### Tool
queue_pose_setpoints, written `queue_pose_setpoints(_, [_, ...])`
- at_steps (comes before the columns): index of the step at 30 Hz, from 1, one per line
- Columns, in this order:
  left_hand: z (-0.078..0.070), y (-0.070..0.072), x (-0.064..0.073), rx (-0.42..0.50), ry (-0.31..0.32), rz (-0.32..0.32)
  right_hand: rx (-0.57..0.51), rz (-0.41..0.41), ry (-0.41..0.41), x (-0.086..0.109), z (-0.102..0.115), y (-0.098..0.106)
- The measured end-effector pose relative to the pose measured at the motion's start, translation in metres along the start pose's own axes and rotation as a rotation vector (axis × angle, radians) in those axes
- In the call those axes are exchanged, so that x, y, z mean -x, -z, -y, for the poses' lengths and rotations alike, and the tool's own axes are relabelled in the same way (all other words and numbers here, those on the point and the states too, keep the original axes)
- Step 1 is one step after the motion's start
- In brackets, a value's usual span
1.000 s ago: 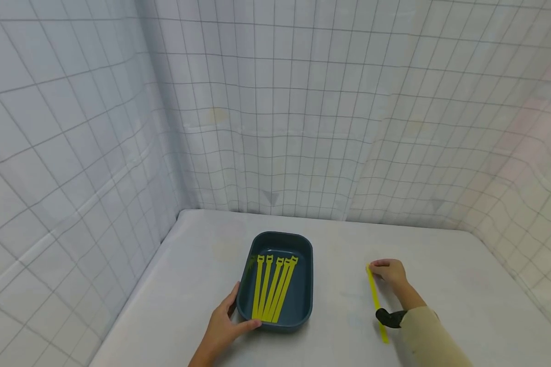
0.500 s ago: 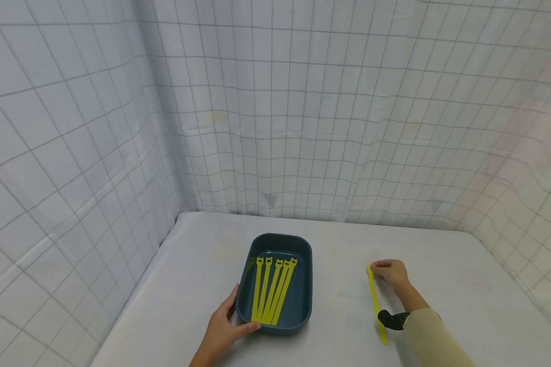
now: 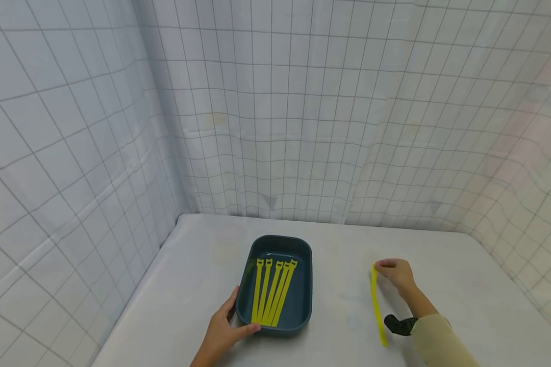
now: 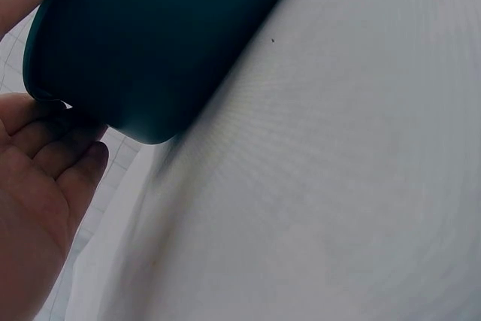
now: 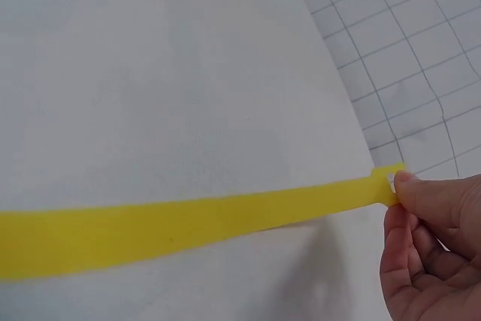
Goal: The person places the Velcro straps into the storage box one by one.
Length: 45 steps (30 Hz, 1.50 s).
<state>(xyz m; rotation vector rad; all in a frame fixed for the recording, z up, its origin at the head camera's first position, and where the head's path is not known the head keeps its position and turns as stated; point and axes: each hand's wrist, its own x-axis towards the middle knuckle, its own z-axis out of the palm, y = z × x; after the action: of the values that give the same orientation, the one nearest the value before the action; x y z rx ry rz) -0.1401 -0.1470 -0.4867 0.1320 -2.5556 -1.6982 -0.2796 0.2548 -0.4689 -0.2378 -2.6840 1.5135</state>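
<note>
A dark teal tray [image 3: 303, 306] stands left of the table's middle, with several yellow cable ties [image 3: 267, 293] lying lengthwise in it, slotted heads at the far end. My left hand [image 3: 223, 326] grips the tray's near left corner, thumb over the front rim and fingers along the outer side. In the left wrist view those fingers [image 4: 83, 163] curl at the tray wall [image 4: 150, 58]. To the right, my right hand [image 3: 397, 272] pinches the wide head of another yellow cable tie [image 3: 377, 306] between thumb and fingers. The strap trails toward me; its shadow shows below in the right wrist view.
A white cloth covers the table [image 3: 340, 326]. White sheets with a dark grid [image 3: 275, 127] hang behind it and at both sides. A black band [image 3: 399, 324] sits on the right wrist by a beige sleeve [image 3: 441, 341].
My right hand has shifted slightly right with the cable tie's head, and the strap hangs at a steeper angle. My left hand keeps its grip on the tray.
</note>
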Motion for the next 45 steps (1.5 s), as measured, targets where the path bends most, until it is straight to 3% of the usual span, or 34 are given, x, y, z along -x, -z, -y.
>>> queue_pose_setpoints(8, [-0.001, 0.001, 0.0, -0.004, 0.002, 0.0, -0.028, 0.02, 0.023, -0.003, -0.003, 0.005])
queue_pose_setpoints(14, [0.0, 0.0, 0.001, 0.002, 0.003, 0.001, 0.016, 0.046, 0.038, -0.006, -0.006, 0.009])
queue_pose_setpoints(19, [0.0, 0.001, 0.002, 0.014, -0.002, 0.0, -0.009, 0.054, 0.071, 0.0, 0.001, 0.013])
queue_pose_setpoints(23, [0.0, 0.0, 0.002, 0.012, -0.002, 0.001, -0.017, 0.044, 0.039, 0.002, 0.004, 0.014])
queue_pose_setpoints(32, [0.0, 0.0, 0.001, 0.005, -0.001, -0.002, -0.03, 0.076, 0.087, 0.011, 0.017, 0.025])
queue_pose_setpoints(45, [0.0, -0.001, 0.0, 0.021, -0.019, 0.008, -0.041, 0.083, 0.08, 0.021, 0.025, 0.037])
